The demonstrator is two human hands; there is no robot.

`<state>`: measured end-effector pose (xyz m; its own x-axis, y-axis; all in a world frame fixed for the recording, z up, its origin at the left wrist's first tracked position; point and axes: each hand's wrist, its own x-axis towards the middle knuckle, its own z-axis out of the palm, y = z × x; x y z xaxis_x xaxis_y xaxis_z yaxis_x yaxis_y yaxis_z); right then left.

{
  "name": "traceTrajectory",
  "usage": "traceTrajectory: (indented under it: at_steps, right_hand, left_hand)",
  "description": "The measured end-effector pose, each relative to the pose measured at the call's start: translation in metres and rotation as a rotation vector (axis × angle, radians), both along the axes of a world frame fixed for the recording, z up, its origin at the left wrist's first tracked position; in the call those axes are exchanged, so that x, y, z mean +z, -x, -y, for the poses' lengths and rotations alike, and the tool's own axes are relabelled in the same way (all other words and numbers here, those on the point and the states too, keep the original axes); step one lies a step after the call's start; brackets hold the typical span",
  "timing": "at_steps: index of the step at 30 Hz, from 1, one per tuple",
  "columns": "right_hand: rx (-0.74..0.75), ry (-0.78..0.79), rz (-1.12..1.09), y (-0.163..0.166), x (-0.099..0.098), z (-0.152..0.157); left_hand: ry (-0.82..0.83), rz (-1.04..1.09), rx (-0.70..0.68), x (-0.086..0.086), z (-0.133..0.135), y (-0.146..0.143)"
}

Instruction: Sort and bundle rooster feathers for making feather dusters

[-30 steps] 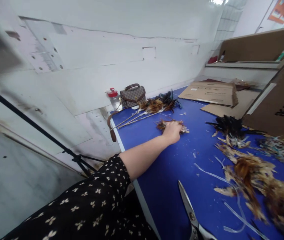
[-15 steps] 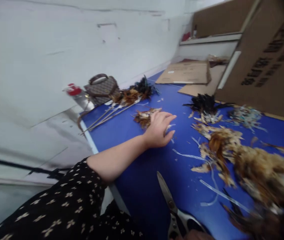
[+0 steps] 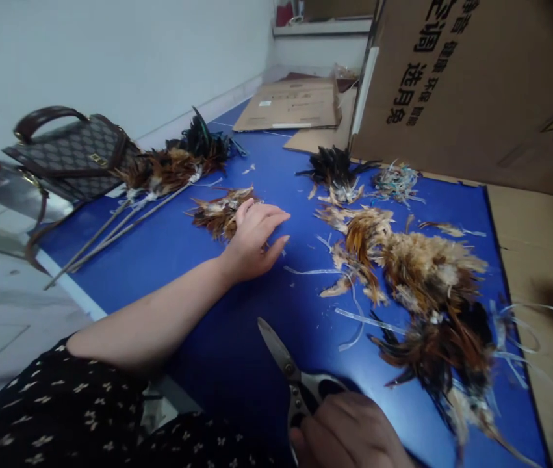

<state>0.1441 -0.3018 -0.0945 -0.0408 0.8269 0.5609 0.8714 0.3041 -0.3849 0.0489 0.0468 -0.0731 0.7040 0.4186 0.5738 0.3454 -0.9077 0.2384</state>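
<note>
My left hand (image 3: 258, 239) reaches out over the blue tabletop with its fingers stretched and the thumb apart. It lies against a small bundle of brown and cream feathers (image 3: 220, 213); whatever is under the palm is hidden. At the bottom, my right hand (image 3: 354, 432) is closed around the handles of a pair of scissors (image 3: 281, 354). The blades are together and point up and left. Right of the hands lies a long pile of tan and brown feathers (image 3: 417, 260), with a dark brown feather bunch (image 3: 432, 351) nearer me. Clear plastic strips (image 3: 354, 315) lie between.
Feather dusters on sticks (image 3: 159, 172) lie at the left by a patterned handbag (image 3: 76, 153) and a red-capped bottle (image 3: 8, 179). Black feathers (image 3: 332, 169) and tangled ties (image 3: 396, 182) sit farther back. A large cardboard box (image 3: 471, 97) stands at right; flat cardboard (image 3: 290, 104) lies behind.
The view has swung right, so everything sits farther left and more of the right side shows. My right hand on the scissors has come into fuller view. My left hand stays at the feather bundle.
</note>
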Motion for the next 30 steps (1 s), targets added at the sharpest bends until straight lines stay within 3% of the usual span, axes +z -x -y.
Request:
traceTrajectory:
  at_steps: [12,18,25,30]
  right_hand:
    - [-0.016,-0.105,-0.103,-0.028,0.042,-0.011]
    - [-0.042,-0.157,0.1,-0.05,0.04,-0.01]
    - [0.045,-0.162,0.161,-0.057,0.028,-0.017]
    - [0.097,-0.171,0.186,-0.058,0.025,-0.018]
  left_hand:
    - [0.044,0.046,-0.165,0.003,0.007,-0.004]
    - [0.09,-0.001,-0.245,-0.002,0.006,-0.008]
    - [-0.036,0.185,-0.297,-0.022,-0.013,-0.017]
    - [-0.092,0.196,-0.285,-0.025,-0.008,-0.02]
